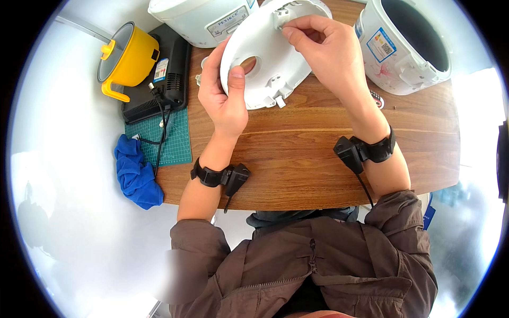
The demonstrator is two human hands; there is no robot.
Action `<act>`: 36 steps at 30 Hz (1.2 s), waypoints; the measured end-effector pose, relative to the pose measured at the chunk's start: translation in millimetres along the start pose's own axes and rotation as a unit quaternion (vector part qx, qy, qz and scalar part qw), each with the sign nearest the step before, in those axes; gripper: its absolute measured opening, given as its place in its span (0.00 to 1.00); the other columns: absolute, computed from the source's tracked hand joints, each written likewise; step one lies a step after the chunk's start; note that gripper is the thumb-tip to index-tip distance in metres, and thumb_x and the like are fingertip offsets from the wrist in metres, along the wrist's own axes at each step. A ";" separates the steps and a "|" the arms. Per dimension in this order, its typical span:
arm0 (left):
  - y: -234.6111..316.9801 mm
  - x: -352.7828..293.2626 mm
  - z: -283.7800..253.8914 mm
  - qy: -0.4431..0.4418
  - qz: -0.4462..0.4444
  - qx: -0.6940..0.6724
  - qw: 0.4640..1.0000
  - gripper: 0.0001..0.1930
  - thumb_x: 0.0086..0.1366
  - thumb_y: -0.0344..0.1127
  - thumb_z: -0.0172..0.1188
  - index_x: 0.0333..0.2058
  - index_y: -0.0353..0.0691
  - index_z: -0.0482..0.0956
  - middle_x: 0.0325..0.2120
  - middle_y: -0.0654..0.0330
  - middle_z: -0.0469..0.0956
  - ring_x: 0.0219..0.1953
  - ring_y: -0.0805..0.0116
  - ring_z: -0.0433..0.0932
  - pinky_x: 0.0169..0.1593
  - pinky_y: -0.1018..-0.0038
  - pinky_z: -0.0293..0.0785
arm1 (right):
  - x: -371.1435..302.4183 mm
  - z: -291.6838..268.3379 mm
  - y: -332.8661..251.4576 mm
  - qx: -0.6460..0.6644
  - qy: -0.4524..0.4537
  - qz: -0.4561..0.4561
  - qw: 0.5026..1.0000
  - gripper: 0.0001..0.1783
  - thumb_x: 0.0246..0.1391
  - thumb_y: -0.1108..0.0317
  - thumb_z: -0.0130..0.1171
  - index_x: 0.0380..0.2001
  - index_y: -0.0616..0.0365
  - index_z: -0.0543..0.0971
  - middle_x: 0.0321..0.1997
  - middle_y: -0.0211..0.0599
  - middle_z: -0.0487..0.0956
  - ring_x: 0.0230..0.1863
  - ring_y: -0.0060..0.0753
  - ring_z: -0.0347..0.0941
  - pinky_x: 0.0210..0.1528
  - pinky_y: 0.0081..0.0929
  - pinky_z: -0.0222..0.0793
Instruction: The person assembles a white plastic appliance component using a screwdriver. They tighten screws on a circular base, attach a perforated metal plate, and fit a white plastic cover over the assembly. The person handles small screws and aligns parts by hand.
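Free room: bare wooden surface (318,159) between the wrists and toward the near edge. Obstacles: white cooker body (405,45) far right; second white cooker (204,18) behind; yellow pot (127,58), black appliance (164,74), blue cloth (137,172) at left.

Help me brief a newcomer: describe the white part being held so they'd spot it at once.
Start at the wooden table. Above its far middle, the left hand and right hand hold up a white plastic disc. Unlike the white cooker bodies behind, it is flat, with a round hole.
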State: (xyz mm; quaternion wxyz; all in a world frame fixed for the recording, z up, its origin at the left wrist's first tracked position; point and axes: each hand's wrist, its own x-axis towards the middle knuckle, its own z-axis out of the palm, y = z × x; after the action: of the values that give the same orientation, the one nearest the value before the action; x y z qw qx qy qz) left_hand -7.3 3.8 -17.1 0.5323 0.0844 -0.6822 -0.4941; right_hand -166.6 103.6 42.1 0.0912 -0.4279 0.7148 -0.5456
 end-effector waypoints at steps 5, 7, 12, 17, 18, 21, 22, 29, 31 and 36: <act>0.1 0.1 -1.4 -0.004 0.005 0.010 1.000 0.22 0.73 0.32 0.55 0.61 0.27 0.67 0.53 0.51 0.75 0.52 0.64 0.78 0.56 0.65 0.80 | 2.4 1.2 5.9 0.009 -0.003 -0.014 1.000 0.13 0.57 0.62 0.67 0.39 0.59 0.87 0.28 0.30 0.84 0.30 0.18 0.75 0.34 0.20 0.70; 1.4 0.2 -0.2 -0.006 0.008 0.009 1.000 0.22 0.73 0.31 0.55 0.61 0.27 0.67 0.53 0.51 0.75 0.53 0.65 0.77 0.56 0.65 0.80 | 2.1 1.0 7.0 0.009 -0.003 -0.016 1.000 0.13 0.57 0.62 0.67 0.39 0.60 0.87 0.28 0.29 0.83 0.30 0.18 0.75 0.34 0.19 0.70; 2.5 -1.7 3.1 -0.005 0.006 0.004 1.000 0.21 0.73 0.31 0.54 0.61 0.27 0.66 0.53 0.51 0.75 0.53 0.64 0.77 0.56 0.65 0.80 | 1.1 0.1 3.9 0.014 -0.003 -0.003 1.000 0.12 0.57 0.63 0.66 0.38 0.60 0.86 0.27 0.28 0.83 0.30 0.17 0.76 0.35 0.18 0.70; 1.1 -3.3 3.3 -0.009 0.003 -0.004 1.000 0.22 0.73 0.31 0.54 0.61 0.28 0.66 0.53 0.51 0.75 0.53 0.64 0.77 0.56 0.65 0.80 | 0.9 0.3 2.9 0.029 -0.002 0.004 1.000 0.12 0.58 0.63 0.66 0.38 0.61 0.86 0.27 0.29 0.83 0.30 0.16 0.77 0.34 0.17 0.70; 1.1 -3.3 3.4 -0.010 0.003 -0.002 1.000 0.22 0.73 0.31 0.54 0.61 0.28 0.65 0.53 0.51 0.75 0.53 0.64 0.78 0.56 0.64 0.80 | 0.8 0.1 2.8 0.030 -0.001 0.004 1.000 0.12 0.58 0.63 0.66 0.38 0.61 0.86 0.27 0.29 0.83 0.29 0.16 0.77 0.33 0.17 0.70; 1.3 -2.8 2.7 -0.012 0.001 -0.003 1.000 0.22 0.73 0.31 0.54 0.62 0.28 0.65 0.54 0.51 0.75 0.54 0.64 0.77 0.56 0.64 0.80 | 1.5 -0.5 1.0 0.029 -0.008 0.009 0.999 0.12 0.58 0.63 0.66 0.37 0.61 0.86 0.27 0.30 0.84 0.29 0.16 0.77 0.33 0.17 0.70; 1.2 -2.7 2.9 -0.013 0.000 -0.005 1.000 0.22 0.74 0.32 0.54 0.62 0.28 0.65 0.54 0.51 0.75 0.54 0.64 0.77 0.56 0.64 0.80 | 1.4 -0.7 0.8 0.032 -0.008 0.013 0.999 0.12 0.58 0.63 0.66 0.37 0.62 0.86 0.27 0.30 0.84 0.29 0.16 0.77 0.33 0.17 0.71; -2.6 -3.8 1.9 -0.023 0.011 0.006 1.000 0.22 0.74 0.32 0.54 0.62 0.29 0.65 0.55 0.51 0.74 0.54 0.65 0.77 0.56 0.65 0.80 | 0.6 2.5 6.1 0.113 -0.001 0.072 0.991 0.13 0.59 0.65 0.67 0.39 0.65 0.85 0.29 0.36 0.85 0.30 0.22 0.81 0.35 0.19 0.77; -6.0 -3.2 -2.4 -0.035 0.033 0.053 0.997 0.22 0.74 0.32 0.54 0.61 0.28 0.65 0.54 0.51 0.74 0.54 0.65 0.76 0.56 0.66 0.79 | 0.8 3.1 7.4 0.128 -0.001 0.082 0.988 0.13 0.59 0.65 0.67 0.39 0.66 0.85 0.30 0.37 0.85 0.30 0.23 0.82 0.36 0.19 0.77; 3.9 -5.3 8.0 -0.020 0.010 0.001 1.000 0.22 0.74 0.33 0.54 0.61 0.28 0.66 0.54 0.52 0.74 0.54 0.65 0.76 0.57 0.66 0.79 | 0.1 3.8 8.3 0.145 -0.005 0.085 0.986 0.13 0.59 0.65 0.67 0.39 0.66 0.84 0.30 0.38 0.85 0.31 0.24 0.82 0.36 0.20 0.77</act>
State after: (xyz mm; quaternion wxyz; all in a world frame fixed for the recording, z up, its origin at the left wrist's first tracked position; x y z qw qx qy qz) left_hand -10.0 13.8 -17.1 0.5235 0.0679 -0.6941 -0.4895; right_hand -168.6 101.2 33.6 0.2024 -0.3503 0.6614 -0.6316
